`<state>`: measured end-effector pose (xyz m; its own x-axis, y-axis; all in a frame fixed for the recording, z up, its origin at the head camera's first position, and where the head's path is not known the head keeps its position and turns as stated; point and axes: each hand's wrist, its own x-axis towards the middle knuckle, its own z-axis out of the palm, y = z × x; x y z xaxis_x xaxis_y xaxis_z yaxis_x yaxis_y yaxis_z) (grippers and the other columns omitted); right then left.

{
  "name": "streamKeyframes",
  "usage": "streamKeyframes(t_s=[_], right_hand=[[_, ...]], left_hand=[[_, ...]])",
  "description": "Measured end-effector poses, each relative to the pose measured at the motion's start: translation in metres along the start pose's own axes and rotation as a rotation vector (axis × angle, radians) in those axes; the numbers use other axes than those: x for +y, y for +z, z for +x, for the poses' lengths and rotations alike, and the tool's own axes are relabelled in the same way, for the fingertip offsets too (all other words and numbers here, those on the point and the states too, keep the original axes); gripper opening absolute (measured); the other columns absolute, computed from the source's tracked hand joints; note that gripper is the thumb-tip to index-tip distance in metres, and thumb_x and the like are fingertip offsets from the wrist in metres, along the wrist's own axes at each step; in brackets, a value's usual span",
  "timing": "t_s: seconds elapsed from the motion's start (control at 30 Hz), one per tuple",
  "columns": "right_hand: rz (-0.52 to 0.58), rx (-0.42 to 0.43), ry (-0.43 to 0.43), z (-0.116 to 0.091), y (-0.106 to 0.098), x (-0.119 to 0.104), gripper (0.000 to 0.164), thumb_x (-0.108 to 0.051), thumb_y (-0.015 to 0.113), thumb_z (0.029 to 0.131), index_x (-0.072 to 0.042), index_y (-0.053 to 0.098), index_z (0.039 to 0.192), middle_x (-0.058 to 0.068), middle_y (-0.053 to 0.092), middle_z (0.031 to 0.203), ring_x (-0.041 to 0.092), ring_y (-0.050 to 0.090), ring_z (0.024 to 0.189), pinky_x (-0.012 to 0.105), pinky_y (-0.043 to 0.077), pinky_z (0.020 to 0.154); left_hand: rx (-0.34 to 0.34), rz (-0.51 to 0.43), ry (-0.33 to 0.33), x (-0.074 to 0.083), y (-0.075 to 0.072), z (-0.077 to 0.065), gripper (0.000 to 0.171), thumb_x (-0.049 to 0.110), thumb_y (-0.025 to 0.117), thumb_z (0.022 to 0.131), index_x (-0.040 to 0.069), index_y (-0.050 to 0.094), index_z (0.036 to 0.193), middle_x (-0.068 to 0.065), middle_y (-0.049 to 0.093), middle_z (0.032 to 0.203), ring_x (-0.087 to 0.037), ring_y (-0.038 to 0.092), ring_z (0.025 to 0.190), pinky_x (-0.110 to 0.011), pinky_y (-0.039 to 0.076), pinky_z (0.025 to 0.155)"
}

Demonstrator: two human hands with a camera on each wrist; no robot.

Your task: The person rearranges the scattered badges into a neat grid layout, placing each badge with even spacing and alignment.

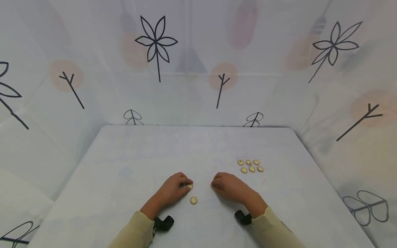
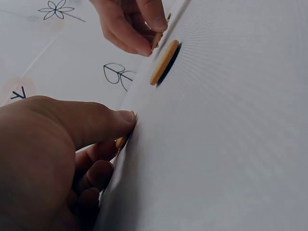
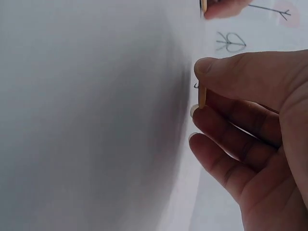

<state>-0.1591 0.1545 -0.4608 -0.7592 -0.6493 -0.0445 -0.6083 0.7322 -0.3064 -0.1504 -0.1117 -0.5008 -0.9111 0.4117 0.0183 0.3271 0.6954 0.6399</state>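
Note:
My left hand (image 1: 175, 187) pinches a round wooden button (image 1: 190, 186) between thumb and fingers, down at the white tabletop. In the left wrist view only part of that button (image 2: 120, 142) shows behind the thumb. Just in front of this hand, a second button (image 1: 193, 200) lies by itself on the cloth. My right hand (image 1: 231, 187), a short way to the right, holds another button (image 3: 202, 96) on edge between thumb and fingertips, close over the table. From the head view, the right hand's own fingers hide its button.
Several pale wooden buttons (image 1: 252, 169) lie in two short rows beyond the right hand. White cloth (image 1: 124, 151) covers the table, and patterned white curtains (image 1: 192, 93) hang at its back and sides. Dark wrist cameras (image 1: 164, 224) sit under both cuffs.

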Motion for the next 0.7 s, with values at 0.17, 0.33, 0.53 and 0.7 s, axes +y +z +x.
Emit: streamKeyframes(t_s=[0.17, 0.33, 0.53, 0.7], right_hand=[[0.015, 0.026, 0.038, -0.007, -0.005, 0.008, 0.016, -0.015, 0.070, 0.088, -0.014, 0.074, 0.104, -0.004, 0.065, 0.103, 0.013, 0.062, 0.096, 0.033, 0.052, 0.085], [0.028, 0.044, 0.077, -0.014, -0.008, 0.017, 0.016, -0.016, 0.070, 0.089, -0.015, 0.074, 0.104, -0.006, 0.065, 0.102, 0.012, 0.061, 0.096, 0.033, 0.052, 0.085], [0.018, 0.066, 0.090, -0.021, -0.014, 0.025, 0.016, -0.015, 0.069, 0.089, -0.014, 0.074, 0.104, -0.005, 0.065, 0.102, 0.013, 0.062, 0.098, 0.034, 0.052, 0.086], [-0.002, 0.078, 0.104, -0.028, -0.018, 0.032, 0.015, -0.013, 0.070, 0.088, -0.014, 0.074, 0.103, -0.005, 0.065, 0.102, 0.014, 0.062, 0.098, 0.034, 0.052, 0.086]], left_hand=[[-0.004, -0.002, -0.001, 0.001, -0.001, -0.001, 0.021, 0.028, 0.065, 0.093, 0.022, 0.072, 0.111, 0.010, 0.060, 0.103, -0.008, 0.056, 0.096, -0.033, 0.048, 0.084], [-0.004, -0.008, 0.004, 0.002, -0.002, -0.001, 0.021, 0.027, 0.065, 0.093, 0.021, 0.072, 0.111, 0.009, 0.060, 0.103, -0.009, 0.056, 0.096, -0.034, 0.048, 0.084], [-0.007, -0.007, 0.009, 0.001, -0.002, -0.002, 0.021, 0.028, 0.064, 0.094, 0.021, 0.072, 0.112, 0.009, 0.060, 0.104, -0.009, 0.056, 0.096, -0.033, 0.048, 0.085], [-0.009, -0.007, 0.008, 0.001, -0.001, -0.002, 0.021, 0.029, 0.064, 0.094, 0.022, 0.072, 0.112, 0.009, 0.060, 0.105, -0.008, 0.056, 0.096, -0.033, 0.048, 0.084]])
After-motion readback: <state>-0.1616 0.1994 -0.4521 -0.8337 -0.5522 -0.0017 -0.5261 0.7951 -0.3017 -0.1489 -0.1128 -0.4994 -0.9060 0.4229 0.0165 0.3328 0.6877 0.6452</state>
